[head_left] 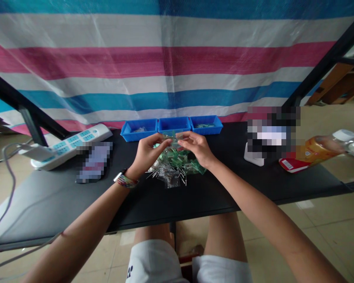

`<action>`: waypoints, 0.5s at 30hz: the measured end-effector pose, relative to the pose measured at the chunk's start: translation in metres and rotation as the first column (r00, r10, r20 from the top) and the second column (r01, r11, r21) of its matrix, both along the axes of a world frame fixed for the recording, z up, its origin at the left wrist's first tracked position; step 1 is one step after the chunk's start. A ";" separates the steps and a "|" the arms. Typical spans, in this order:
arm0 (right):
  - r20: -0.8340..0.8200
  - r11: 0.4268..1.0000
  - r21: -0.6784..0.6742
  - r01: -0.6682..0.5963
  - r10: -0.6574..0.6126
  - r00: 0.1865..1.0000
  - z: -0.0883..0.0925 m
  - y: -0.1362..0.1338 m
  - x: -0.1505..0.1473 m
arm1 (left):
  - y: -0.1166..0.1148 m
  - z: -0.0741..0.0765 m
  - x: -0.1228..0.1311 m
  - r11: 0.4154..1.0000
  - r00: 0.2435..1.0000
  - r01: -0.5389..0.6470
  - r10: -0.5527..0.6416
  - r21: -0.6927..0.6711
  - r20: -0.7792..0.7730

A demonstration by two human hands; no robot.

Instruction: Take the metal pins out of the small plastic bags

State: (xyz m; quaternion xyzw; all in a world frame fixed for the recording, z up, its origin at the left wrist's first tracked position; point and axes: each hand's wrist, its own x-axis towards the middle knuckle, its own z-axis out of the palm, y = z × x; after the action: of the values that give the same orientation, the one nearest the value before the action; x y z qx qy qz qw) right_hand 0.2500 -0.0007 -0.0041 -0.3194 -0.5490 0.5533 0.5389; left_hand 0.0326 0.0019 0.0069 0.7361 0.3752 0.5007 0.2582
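Both my hands are raised above a black table (212, 188), pinching the top of a small clear plastic bag (170, 138) between them. My left hand (147, 151) grips its left edge with closed fingers; my right hand (196, 147) grips its right edge. Below them lies a heap of small clear bags (177, 165) holding green parts and metal-legged components. A beaded bracelet and a watch sit on my left wrist.
Three blue bins (138, 129) (174, 125) (206, 124) line the table's far edge. A white power strip (69, 145) with a plugged adapter lies at left. A bottle of orange liquid (324, 147) lies at right. A striped tarp hangs behind.
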 end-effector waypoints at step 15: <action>0.090 0.639 0.378 0.670 -0.745 0.661 -0.009 0.052 0.079 | 0.002 0.000 -0.002 0.996 0.947 0.006 0.023 0.089 -0.320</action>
State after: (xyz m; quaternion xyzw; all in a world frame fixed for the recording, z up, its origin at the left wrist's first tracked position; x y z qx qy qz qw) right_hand 0.3286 0.0514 -0.0132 -0.4839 -0.5188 0.1591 0.6866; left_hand 0.0305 0.0044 0.0065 0.8168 0.3926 0.3918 0.1585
